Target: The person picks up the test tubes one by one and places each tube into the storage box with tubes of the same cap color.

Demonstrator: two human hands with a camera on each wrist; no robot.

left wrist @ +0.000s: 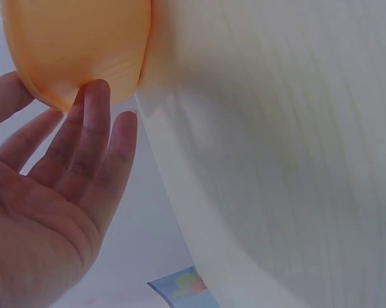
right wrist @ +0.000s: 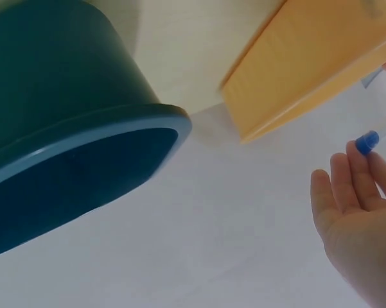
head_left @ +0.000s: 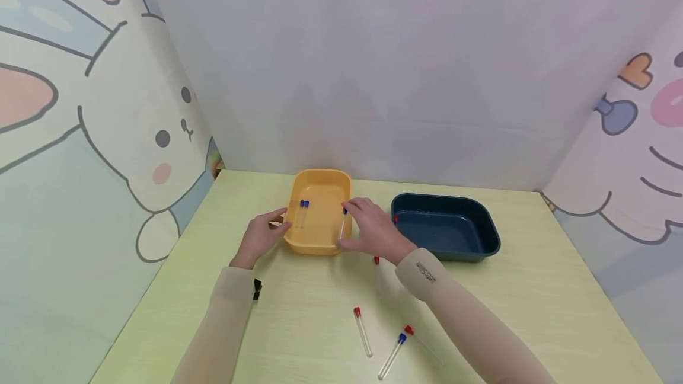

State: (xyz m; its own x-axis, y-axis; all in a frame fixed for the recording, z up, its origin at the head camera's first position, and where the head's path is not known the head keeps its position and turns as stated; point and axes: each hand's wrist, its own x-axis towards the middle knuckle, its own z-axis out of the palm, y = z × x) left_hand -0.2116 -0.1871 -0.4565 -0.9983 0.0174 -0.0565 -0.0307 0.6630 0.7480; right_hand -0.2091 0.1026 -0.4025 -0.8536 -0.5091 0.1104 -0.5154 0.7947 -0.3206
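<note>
My right hand (head_left: 373, 230) pinches a clear test tube with a blue cap (head_left: 342, 225) lengthwise between thumb and fingertips, over the right side of a yellow tray (head_left: 322, 249). The tube's blue cap (right wrist: 367, 142) shows at the fingertips in the right wrist view. My left hand (head_left: 261, 236) holds the tray's left rim, the thumb over the edge and the fingers along the outer wall (left wrist: 83, 38). Inside the tray, toward its left, two blue-capped test tubes (head_left: 303, 216) lie side by side.
Right of the yellow tray stands a dark blue tray (head_left: 445, 255) with a red cap (head_left: 396, 218) showing inside its left end. Nearer on the table lie red-capped test tubes (head_left: 363, 332) and a blue-capped one (head_left: 392, 357). A curtain (head_left: 373, 76) closes off the back.
</note>
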